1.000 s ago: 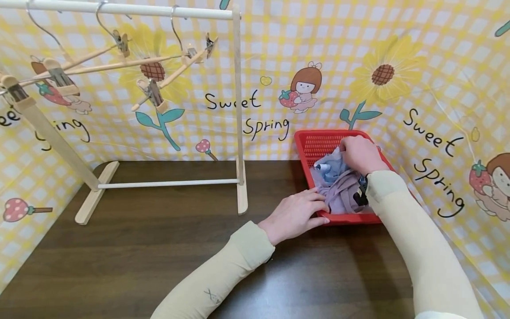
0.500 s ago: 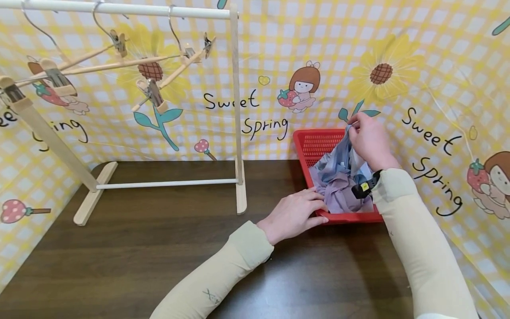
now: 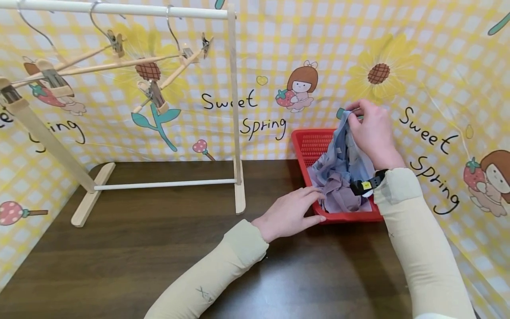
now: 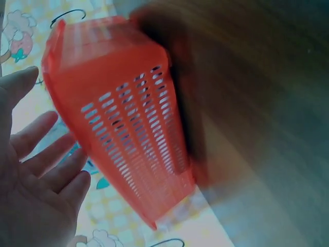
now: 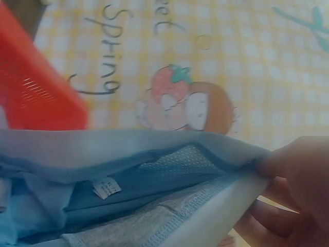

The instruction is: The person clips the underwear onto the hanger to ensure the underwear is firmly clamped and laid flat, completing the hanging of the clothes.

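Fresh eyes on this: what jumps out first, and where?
Likely the red basket at the right of the dark table, with the right hand pinching a blue garment that reaches up out of it. Then the wooden rack on the left, clip hangers hanging from its white bar. A yellow checked backdrop fills the space behind.

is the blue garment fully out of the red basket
Partly out: the right grip holds the blue garment up by one edge, its lower folds inside the basket.

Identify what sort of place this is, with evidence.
Probably a staged laundry corner: it has a rack with clip hangers, a red basket of clothes, and patterned sheeting behind them.
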### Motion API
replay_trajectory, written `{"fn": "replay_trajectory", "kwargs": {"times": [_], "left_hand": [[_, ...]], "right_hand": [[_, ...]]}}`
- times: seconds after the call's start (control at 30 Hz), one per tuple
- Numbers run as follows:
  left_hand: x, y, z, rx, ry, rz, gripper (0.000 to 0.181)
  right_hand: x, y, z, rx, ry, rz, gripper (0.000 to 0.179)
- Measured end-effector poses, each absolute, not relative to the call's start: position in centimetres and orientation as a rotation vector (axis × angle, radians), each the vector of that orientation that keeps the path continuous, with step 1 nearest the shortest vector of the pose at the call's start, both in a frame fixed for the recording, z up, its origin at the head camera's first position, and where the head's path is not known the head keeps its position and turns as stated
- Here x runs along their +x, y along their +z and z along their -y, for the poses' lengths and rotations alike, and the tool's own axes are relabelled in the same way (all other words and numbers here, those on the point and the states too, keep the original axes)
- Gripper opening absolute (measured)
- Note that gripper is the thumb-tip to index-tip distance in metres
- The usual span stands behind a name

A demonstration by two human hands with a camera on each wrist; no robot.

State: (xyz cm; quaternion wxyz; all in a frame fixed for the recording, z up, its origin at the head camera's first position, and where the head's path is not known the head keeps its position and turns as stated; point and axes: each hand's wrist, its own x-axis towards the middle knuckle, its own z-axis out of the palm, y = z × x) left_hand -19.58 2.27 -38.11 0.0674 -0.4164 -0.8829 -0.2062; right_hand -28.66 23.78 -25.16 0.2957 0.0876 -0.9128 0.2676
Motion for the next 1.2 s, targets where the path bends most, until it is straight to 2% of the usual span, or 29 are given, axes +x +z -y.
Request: {"fn": "replay_trajectory", "kwargs": {"times": [0.17,0.57,0.93,1.2], "left_hand": [[-19.9,-37.5,-1.4,-1.165,-0.697,2.667,0.057],[-21.3,-37.1,0.1,-0.963,-0.879,2.597,0.066],[-22.6,-36.2,1.9,-0.697,-1.187,2.444,0.058],[-22.7,-36.2,2.1,-0.631,-1.302,2.478,0.049]], "right_hand": [[-27.8,-23.8,-23.2,0.226,0.785,2.372,0.022],[-25.8,-21.7,-21.2,0.286,0.867,2.273,0.021],[-23.4,-20.6,-19.2,0.380,0.919,2.285,0.024],[-21.6,-20.4,-17.7,0.529,0.967,2.251,0.013]]}}
